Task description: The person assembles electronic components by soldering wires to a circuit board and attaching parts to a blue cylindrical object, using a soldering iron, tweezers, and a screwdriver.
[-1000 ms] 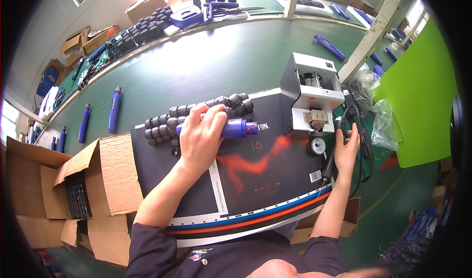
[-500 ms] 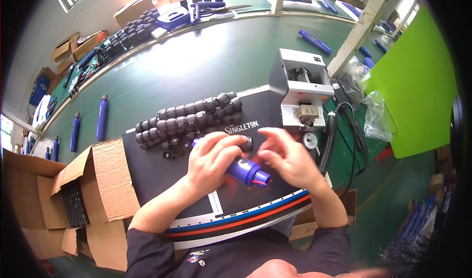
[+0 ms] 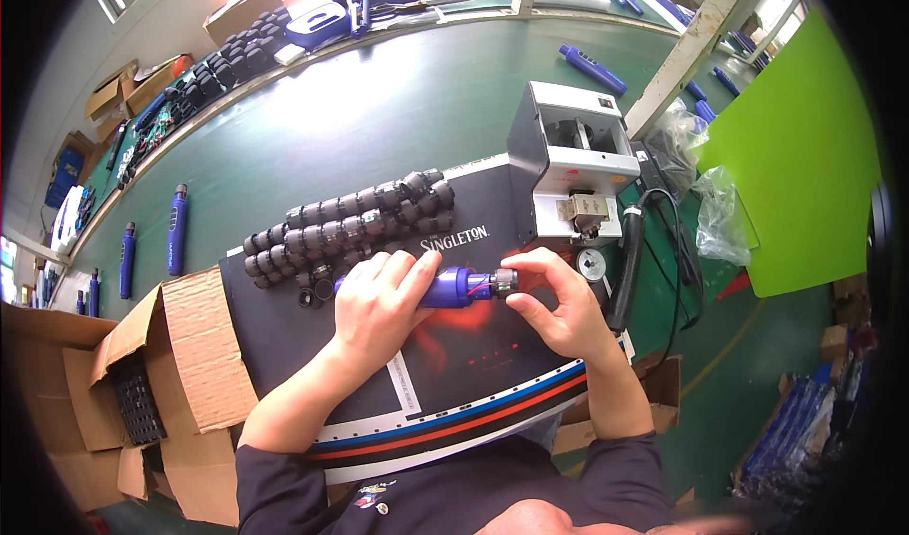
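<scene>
My left hand [image 3: 377, 308] is wrapped round a blue cylindrical device body [image 3: 447, 290] that lies almost level above the dark mat. A bit of red wire shows at the body's narrower right end. There my right hand [image 3: 565, 310] pinches a black ribbed collar [image 3: 506, 282] between thumb and forefinger. The collar lines up with the body's end and meets it; how far it is seated I cannot tell. Just beyond my left hand lies a stack of similar black collars [image 3: 350, 218] in rows.
A grey and white bench machine [image 3: 578, 170] stands beyond my right hand, with a black-handled corded tool [image 3: 625, 270] beside it. An open cardboard box [image 3: 208, 350] is at the left. Blue devices [image 3: 177, 230] stand farther left. A green panel [image 3: 786, 175] rises at the right.
The blue body has swung from slanting down-right to nearly level. The black collar, earlier by my left fingertips, is now at the body's end in my right fingers, which have closed on it.
</scene>
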`<action>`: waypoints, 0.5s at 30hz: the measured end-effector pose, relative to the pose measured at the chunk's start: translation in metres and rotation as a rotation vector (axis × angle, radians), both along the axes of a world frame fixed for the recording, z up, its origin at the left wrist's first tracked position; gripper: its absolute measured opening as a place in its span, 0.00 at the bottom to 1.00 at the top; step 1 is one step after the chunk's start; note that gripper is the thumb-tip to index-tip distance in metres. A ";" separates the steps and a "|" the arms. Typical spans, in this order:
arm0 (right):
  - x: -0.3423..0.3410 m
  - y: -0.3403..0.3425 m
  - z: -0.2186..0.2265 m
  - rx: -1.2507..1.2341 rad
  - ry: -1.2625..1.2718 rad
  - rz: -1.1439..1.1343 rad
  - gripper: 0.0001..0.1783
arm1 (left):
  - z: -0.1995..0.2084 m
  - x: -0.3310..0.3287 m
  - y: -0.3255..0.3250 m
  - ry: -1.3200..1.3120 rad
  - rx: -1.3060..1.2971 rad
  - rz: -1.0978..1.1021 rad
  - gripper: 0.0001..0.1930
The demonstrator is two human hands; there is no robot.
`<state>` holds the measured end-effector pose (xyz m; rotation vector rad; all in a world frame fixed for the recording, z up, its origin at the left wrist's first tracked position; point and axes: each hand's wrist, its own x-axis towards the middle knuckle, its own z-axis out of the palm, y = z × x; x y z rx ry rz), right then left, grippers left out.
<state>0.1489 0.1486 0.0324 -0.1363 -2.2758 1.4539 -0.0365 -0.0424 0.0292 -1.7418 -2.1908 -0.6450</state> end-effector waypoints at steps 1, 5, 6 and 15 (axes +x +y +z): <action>0.000 0.000 0.000 0.000 -0.003 -0.001 0.21 | 0.000 0.000 0.000 0.015 -0.008 0.003 0.35; -0.003 -0.002 -0.004 0.045 0.018 -0.012 0.21 | -0.002 -0.001 -0.001 -0.002 -0.023 0.006 0.35; -0.004 -0.001 -0.005 0.074 0.056 -0.022 0.22 | -0.003 -0.001 -0.001 0.000 -0.033 0.004 0.35; -0.007 0.002 -0.010 0.163 0.060 0.067 0.21 | 0.002 0.006 -0.004 -0.062 -0.125 -0.010 0.30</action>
